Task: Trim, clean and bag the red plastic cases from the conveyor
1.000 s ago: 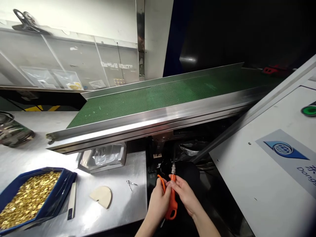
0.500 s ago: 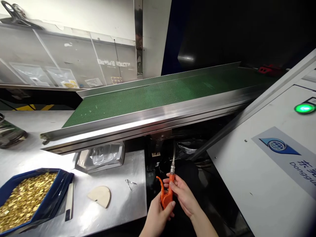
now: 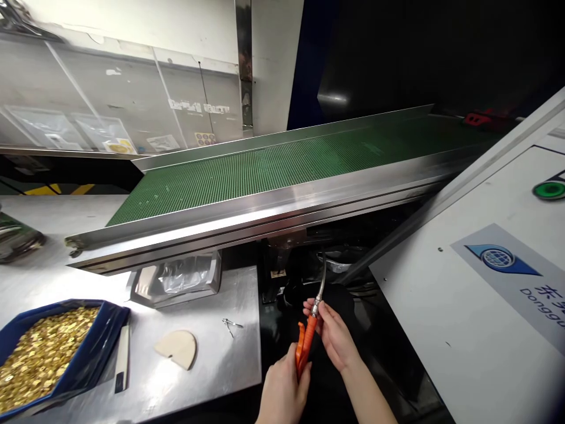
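An orange air blow gun with a bent metal nozzle is held low in the middle of the view, in front of a dark gap under the conveyor. My left hand is closed round its lower handle, squeezing the orange trigger lever against the body. My right hand pinches the top of the gun where the metal fitting joins the orange body. The nozzle points up toward the underside of the green conveyor belt.
A steel table at the left carries a blue tray of small gold pieces, a beige half-round piece, a small metal clip and a shiny foil bag. A white machine panel with a green button rises at right.
The gun has turned edge-on and its trigger lever now lies against the body. Both hands shifted slightly right and the nozzle now curves up. The green button's light went off.
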The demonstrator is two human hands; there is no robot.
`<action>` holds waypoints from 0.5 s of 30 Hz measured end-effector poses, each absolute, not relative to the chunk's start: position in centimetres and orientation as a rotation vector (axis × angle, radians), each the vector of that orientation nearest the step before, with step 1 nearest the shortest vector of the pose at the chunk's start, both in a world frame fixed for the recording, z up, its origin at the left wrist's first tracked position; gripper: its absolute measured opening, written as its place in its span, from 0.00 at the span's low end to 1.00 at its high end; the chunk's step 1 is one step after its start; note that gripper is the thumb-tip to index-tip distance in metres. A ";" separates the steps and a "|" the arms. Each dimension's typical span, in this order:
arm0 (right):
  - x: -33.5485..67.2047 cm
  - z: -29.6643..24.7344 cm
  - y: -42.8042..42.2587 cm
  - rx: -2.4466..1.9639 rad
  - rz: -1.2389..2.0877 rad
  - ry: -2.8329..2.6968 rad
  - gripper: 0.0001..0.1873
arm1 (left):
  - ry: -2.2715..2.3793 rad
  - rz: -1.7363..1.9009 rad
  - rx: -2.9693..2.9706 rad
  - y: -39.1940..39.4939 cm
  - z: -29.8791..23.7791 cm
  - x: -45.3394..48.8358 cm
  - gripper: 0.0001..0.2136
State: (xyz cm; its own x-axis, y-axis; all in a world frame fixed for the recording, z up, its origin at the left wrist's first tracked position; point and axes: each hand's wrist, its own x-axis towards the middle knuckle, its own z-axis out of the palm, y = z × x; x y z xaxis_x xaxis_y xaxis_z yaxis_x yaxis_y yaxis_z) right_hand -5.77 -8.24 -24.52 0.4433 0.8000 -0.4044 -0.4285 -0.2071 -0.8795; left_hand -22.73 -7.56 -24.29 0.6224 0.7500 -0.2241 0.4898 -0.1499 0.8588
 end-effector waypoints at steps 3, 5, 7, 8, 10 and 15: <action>-5.1 -24.3 -7.9 -1.488 1.111 -0.479 0.33 | 1.019 0.343 1.767 -7.8 -24.1 -22.6 0.02; -4.3 -23.8 -7.8 -1.622 1.040 -0.591 0.32 | 1.025 0.372 1.615 -7.8 -24.3 -22.3 0.04; -3.4 -23.3 -7.9 -1.771 0.916 -0.705 0.28 | 1.041 0.372 1.333 -7.2 -25.0 -21.7 0.08; -2.9 -23.1 -8.0 -1.839 0.841 -0.755 0.26 | 1.048 0.367 1.196 -6.6 -25.5 -21.2 0.11; -2.0 -22.9 -8.4 -1.952 0.692 -0.825 0.24 | 1.068 0.367 1.021 -4.6 -26.6 -20.1 0.17; -1.0 -24.5 -10.0 -2.323 0.470 -0.881 0.33 | 1.111 0.382 0.930 2.6 -29.6 -16.8 0.12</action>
